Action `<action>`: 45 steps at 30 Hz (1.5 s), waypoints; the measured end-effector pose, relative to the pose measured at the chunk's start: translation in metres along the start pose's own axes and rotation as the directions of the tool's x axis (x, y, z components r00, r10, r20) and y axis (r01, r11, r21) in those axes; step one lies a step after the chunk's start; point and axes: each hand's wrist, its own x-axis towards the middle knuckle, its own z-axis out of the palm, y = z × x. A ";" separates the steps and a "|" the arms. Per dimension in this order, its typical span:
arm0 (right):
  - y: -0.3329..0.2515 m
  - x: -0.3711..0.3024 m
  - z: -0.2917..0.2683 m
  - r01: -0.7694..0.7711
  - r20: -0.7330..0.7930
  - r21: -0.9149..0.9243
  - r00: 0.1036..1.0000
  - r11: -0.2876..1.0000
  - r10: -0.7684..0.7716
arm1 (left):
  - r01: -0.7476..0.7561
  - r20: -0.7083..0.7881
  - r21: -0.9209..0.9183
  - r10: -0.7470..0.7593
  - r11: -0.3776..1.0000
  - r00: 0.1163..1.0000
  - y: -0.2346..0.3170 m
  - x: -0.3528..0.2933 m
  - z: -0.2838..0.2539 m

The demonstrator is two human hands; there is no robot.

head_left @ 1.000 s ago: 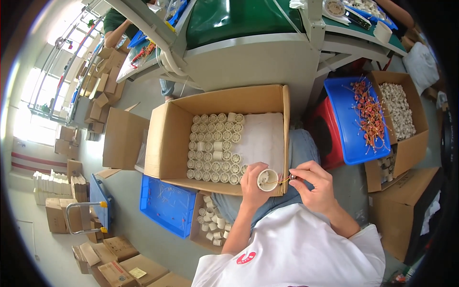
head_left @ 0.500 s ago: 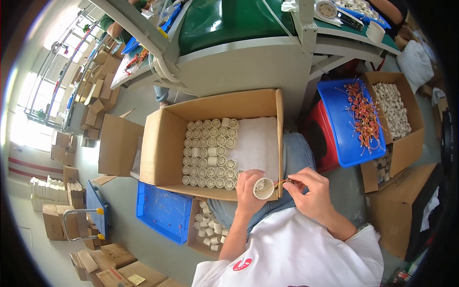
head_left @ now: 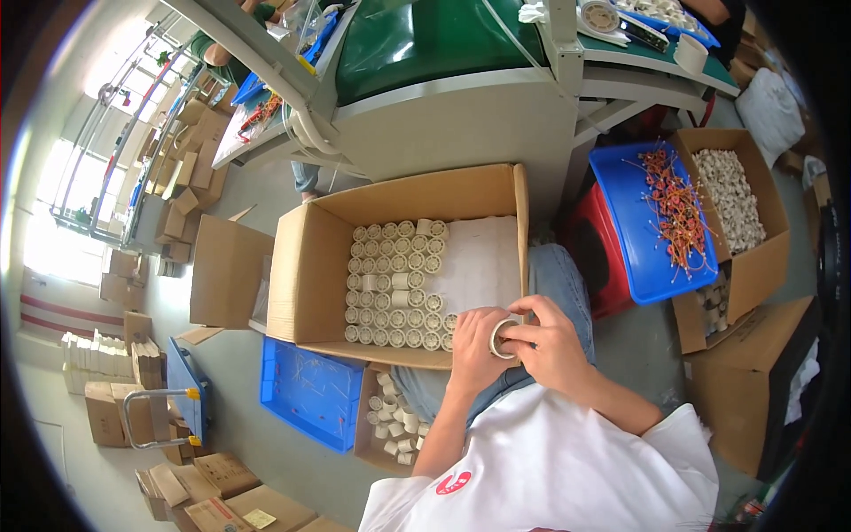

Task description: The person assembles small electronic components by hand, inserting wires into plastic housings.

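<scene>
My left hand [head_left: 472, 348] and my right hand [head_left: 551, 340] meet over my lap and both grip one small white cylindrical spool [head_left: 503, 338], its round end facing up. Right in front of them stands a large open cardboard box [head_left: 310, 257] on my knees. Inside it, several rows of the same white spools [head_left: 390, 284] stand upright on the left part, on a white sheet [head_left: 479, 262] that is bare on the right.
A blue tray [head_left: 638, 257] with orange wired parts sits on a red stool at my right, beside a carton of white spools [head_left: 729, 197]. Below the big box lie a blue crate [head_left: 306, 395] and a small carton of spools [head_left: 390, 417]. A green-topped machine [head_left: 443, 89] stands ahead.
My right hand has closed in onto the spool that the left hand held, and the thin piece it pinched earlier is no longer visible. The view shifted slightly.
</scene>
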 end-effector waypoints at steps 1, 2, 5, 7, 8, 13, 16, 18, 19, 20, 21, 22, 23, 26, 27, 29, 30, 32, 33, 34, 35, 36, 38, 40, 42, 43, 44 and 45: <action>0.002 0.001 0.000 -0.015 0.044 0.024 0.999 1.000 0.014 | -0.002 0.015 -0.016 0.002 1.000 1.000 0.002 0.002 -0.001; 0.003 0.001 -0.001 -0.017 0.042 0.024 0.999 1.000 0.016 | -0.003 0.018 -0.017 0.004 1.000 1.000 0.003 0.000 -0.001; 0.002 0.003 -0.003 -0.019 0.073 0.030 0.997 0.999 0.017 | 0.083 0.058 -0.173 -0.074 0.981 0.996 0.006 0.000 0.000; -0.003 0.002 -0.004 -0.048 0.056 -0.009 0.997 0.999 0.048 | 0.067 0.059 -0.190 -0.057 0.980 0.997 0.005 -0.001 0.000; -0.002 0.001 -0.002 -0.052 0.055 -0.006 0.997 0.999 0.052 | 0.069 0.064 -0.189 -0.058 0.979 0.996 0.004 -0.003 0.000; -0.004 -0.003 -0.001 -0.094 0.041 -0.050 0.995 0.994 0.096 | 0.165 0.128 -0.175 -0.144 0.971 0.981 0.003 -0.008 0.002; -0.005 -0.001 0.000 -0.107 0.032 0.003 0.994 0.994 0.107 | 0.169 0.122 -0.148 -0.152 0.974 0.981 0.003 -0.005 -0.001; -0.004 -0.001 0.003 -0.125 0.024 0.038 0.992 0.991 0.125 | 0.162 0.118 -0.156 -0.144 0.974 0.983 0.002 -0.004 -0.002; -0.003 -0.001 0.004 -0.141 0.019 0.072 0.990 0.987 0.140 | 0.154 0.110 -0.163 -0.137 0.974 0.984 0.002 -0.004 -0.003; -0.002 -0.001 0.003 -0.141 0.019 0.073 0.990 0.987 0.140 | 0.154 0.111 -0.163 -0.137 0.975 0.984 0.002 -0.004 -0.003; -0.001 -0.001 0.003 -0.147 0.043 0.085 0.989 0.986 0.143 | 0.159 0.122 -0.186 -0.138 0.969 0.983 0.003 -0.005 -0.005; -0.001 -0.002 0.002 -0.152 0.067 0.096 0.987 0.984 0.146 | 0.165 0.134 -0.210 -0.139 0.964 0.981 0.003 -0.005 -0.006; -0.001 -0.002 0.003 -0.153 0.066 0.097 0.987 0.983 0.147 | 0.165 0.136 -0.209 -0.139 0.964 0.981 0.004 -0.004 -0.007; 0.000 -0.002 0.003 -0.156 0.067 0.094 0.986 0.983 0.150 | 0.169 0.143 -0.199 -0.143 0.965 0.979 0.006 -0.002 -0.008; 0.000 -0.002 0.003 -0.128 0.060 0.068 0.990 0.989 0.124 | 0.173 0.166 -0.201 -0.141 0.964 0.976 0.006 -0.001 -0.008; 0.000 -0.001 0.002 -0.097 0.055 0.040 0.994 0.994 0.095 | 0.175 0.187 -0.202 -0.137 0.964 0.973 0.007 0.001 -0.009; 0.002 -0.001 0.002 -0.107 0.056 0.048 0.993 0.993 0.104 | 0.187 0.210 -0.210 -0.142 0.960 0.967 0.008 0.003 -0.009; 0.005 0.001 0.001 -0.115 0.054 0.052 0.992 0.992 0.112 | 0.195 0.231 -0.221 -0.142 0.956 0.962 0.007 0.006 -0.008; 0.006 0.001 0.001 -0.153 0.066 0.084 0.987 0.985 0.147 | 0.210 0.241 -0.211 -0.158 0.954 0.958 0.006 0.005 -0.008; 0.006 0.002 0.000 -0.189 0.079 0.114 0.980 0.975 0.181 | 0.225 0.248 -0.201 -0.173 0.953 0.953 0.006 0.004 -0.008; 0.007 0.001 0.001 -0.182 0.077 0.112 0.982 0.977 0.174 | 0.219 0.243 -0.202 -0.168 0.955 0.955 0.007 0.002 -0.007; 0.012 0.000 0.003 -0.180 0.078 0.115 0.982 0.977 0.171 | 0.226 0.238 -0.199 -0.176 0.954 0.955 0.005 0.000 -0.004; 0.016 -0.002 0.002 -0.205 0.097 0.115 0.976 0.972 0.194 | 0.234 0.241 -0.197 -0.184 0.952 0.953 0.006 -0.002 -0.002; 0.016 -0.002 0.003 -0.195 0.107 0.110 0.977 0.975 0.183 | 0.227 0.217 -0.204 -0.182 0.952 0.959 0.005 -0.004 -0.001; 0.018 0.005 -0.003 -0.221 0.175 0.134 0.965 0.966 0.196 | 0.247 0.215 -0.243 -0.196 0.938 0.957 0.001 -0.005 0.001; 0.020 0.007 -0.006 -0.205 0.174 0.131 0.968 0.970 0.181 | 0.237 0.200 -0.241 -0.190 0.941 0.961 0.002 -0.009 -0.002; 0.024 0.007 -0.007 -0.090 0.186 0.122 0.980 0.988 0.066 | 0.365 0.193 -0.162 -0.333 0.917 0.923 0.005 -0.015 -0.007; 0.029 0.007 -0.012 0.024 0.191 0.108 0.981 0.994 -0.044 | 0.484 0.179 -0.091 -0.463 0.871 0.868 0.006 -0.020 -0.011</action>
